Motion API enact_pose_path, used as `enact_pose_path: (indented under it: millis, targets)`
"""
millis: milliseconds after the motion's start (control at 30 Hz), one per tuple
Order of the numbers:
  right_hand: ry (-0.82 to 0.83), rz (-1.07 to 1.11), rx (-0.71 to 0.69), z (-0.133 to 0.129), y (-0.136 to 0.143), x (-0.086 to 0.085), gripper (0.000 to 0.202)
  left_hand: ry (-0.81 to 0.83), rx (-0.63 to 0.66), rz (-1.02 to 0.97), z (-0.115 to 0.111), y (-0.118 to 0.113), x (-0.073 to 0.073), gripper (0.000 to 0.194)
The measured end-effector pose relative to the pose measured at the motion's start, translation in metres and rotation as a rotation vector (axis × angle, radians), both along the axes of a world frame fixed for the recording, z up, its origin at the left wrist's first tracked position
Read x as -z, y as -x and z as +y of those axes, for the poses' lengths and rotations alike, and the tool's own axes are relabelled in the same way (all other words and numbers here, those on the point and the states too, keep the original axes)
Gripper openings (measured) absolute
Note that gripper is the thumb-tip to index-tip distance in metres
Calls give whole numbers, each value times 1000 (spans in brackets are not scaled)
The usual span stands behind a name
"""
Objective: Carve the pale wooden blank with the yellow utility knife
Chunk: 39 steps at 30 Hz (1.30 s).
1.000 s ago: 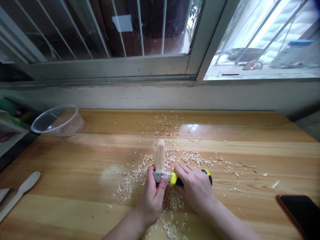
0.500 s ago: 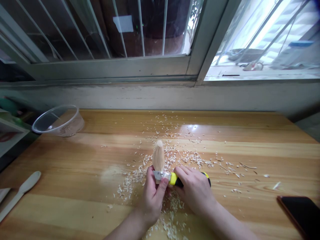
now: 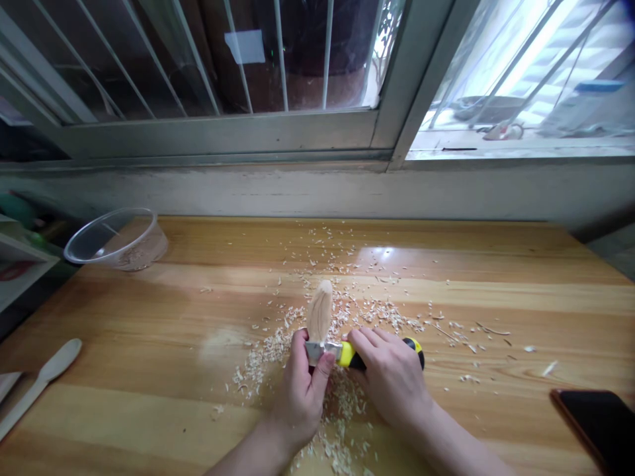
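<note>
My left hand (image 3: 301, 387) grips a pale wooden spoon blank (image 3: 319, 311), whose rounded bowl end sticks up and away from me. My left thumb presses on the back of a short steel blade. My right hand (image 3: 391, 377) is wrapped round the yellow and black handle of the carving knife (image 3: 347, 354), and the blade lies across the wood just above my left fingers. Wood shavings (image 3: 347, 311) are scattered on the wooden table (image 3: 149, 344) around and under both hands.
A clear plastic bowl (image 3: 116, 239) stands at the table's back left. A finished wooden spoon (image 3: 42, 380) lies at the left edge. A dark phone (image 3: 598, 423) rests at the front right corner. A barred window and its sill run behind the table.
The spoon blank has tilted slightly to the right, and the knife has shifted a little with it. Both hands stay in the same spot.
</note>
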State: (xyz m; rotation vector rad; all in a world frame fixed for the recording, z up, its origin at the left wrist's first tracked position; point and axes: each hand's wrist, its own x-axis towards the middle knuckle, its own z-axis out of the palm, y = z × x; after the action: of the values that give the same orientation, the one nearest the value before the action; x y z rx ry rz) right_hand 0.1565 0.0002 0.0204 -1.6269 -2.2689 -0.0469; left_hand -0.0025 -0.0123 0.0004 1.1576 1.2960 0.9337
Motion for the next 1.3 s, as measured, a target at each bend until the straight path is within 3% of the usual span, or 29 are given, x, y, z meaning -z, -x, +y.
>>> enact_pose_path:
  millis: [267, 567, 767, 1000, 1100, 1200, 1233, 1300]
  targets:
    - [107, 13, -48, 2, -2, -2, 19, -11, 148, -199, 3, 0, -11, 41]
    - [80, 5, 8, 1, -1, 1, 24, 80, 108, -43, 3, -1, -7, 48]
    - [132, 13, -26, 2, -2, 2, 26, -25, 112, -127, 3, 0, -7, 42]
    - [57, 16, -3, 1, -1, 2, 21, 83, 133, -203, 5, -3, -4, 43]
    - [70, 37, -21, 2, -2, 2, 16, 107, 172, -344, 10, -1, 0, 55]
    - [37, 59, -6, 3, -6, 3, 10, 96, 201, -472, 19, 7, 5, 87]
    - [14, 66, 9, 4, -8, 3, 9, 95, 211, -474, 23, 10, 5, 90]
    - [-38, 79, 51, 6, -12, 5, 6, 96, 258, -430, 29, 16, 4, 73]
